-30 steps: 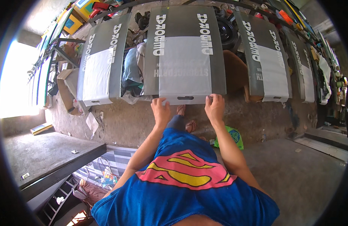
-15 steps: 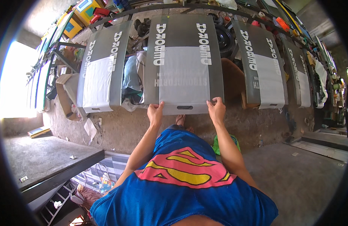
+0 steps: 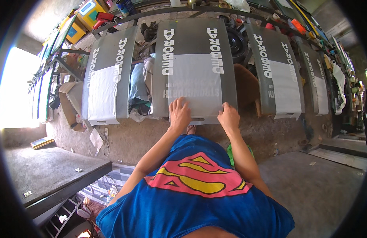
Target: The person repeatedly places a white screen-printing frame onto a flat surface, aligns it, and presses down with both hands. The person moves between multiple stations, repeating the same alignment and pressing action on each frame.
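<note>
In front of me lies a long dark printed board or sheet point(image 3: 161, 85) with pale lettering. A translucent white plastic bag point(image 3: 195, 71), with a slot handle at its near edge, lies flat on its middle and near part. My left hand point(image 3: 179, 114) rests on the bag's near left part, fingers extended and slightly apart, holding nothing. My right hand point(image 3: 229, 116) is closed at the bag's near right edge, thumb and fingers together. The near edge of the bag hangs down over the board's front, and part of the slot shows between my hands.
Similar boards with white bags stand to the left point(image 3: 103, 91) and right point(image 3: 286, 89). A black wheel point(image 3: 236, 43), a brown rounded panel point(image 3: 246, 83) and a blue cloth bundle point(image 3: 139, 83) fill the gaps. A grey ledge point(image 3: 56, 166) lies at lower left.
My left hand has moved from the bag's near left corner onto its surface, fingers opening out. My right hand stays by the right edge. The bag's near edge now hangs lower.
</note>
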A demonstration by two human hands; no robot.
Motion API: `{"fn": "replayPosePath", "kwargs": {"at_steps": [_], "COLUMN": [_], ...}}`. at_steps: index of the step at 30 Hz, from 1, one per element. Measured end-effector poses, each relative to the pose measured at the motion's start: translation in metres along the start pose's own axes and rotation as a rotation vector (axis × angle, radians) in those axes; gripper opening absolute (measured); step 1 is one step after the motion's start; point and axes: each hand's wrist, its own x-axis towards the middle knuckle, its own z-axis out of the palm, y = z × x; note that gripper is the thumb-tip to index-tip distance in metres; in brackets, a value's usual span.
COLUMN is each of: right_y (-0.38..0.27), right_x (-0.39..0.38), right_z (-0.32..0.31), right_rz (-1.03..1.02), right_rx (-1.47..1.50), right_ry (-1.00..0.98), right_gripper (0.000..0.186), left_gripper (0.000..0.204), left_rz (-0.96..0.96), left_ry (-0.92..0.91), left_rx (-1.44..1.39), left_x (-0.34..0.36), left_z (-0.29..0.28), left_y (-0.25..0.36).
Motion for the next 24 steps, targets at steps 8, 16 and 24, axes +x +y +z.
{"fn": "replayPosePath", "kwargs": {"at_steps": [8,16,24], "right_y": [0.01,0.077,0.226], "right_x": [-0.009,-0.011,0.033], "right_z": [-0.012,-0.037,-0.086], "right_rz": [0.024,-0.022,0.025], "right_rx": [0.103,0.225,0.228], "right_ry": [0.014,0.153,0.283], "right_gripper": [0.022,0.017,0.016], "left_gripper": [0.059,0.049,0.02], "left_rz": [0.041,0.239,0.004], "left_ry": [-0.201,-0.237,-0.351], "left_rx": [0.024,-0.066,-0.564], "left_x": [0.049,0.106,0.107], "left_z": [0.039,0.086,0.106], "left_y": [0.023,0.076,0.232]}}
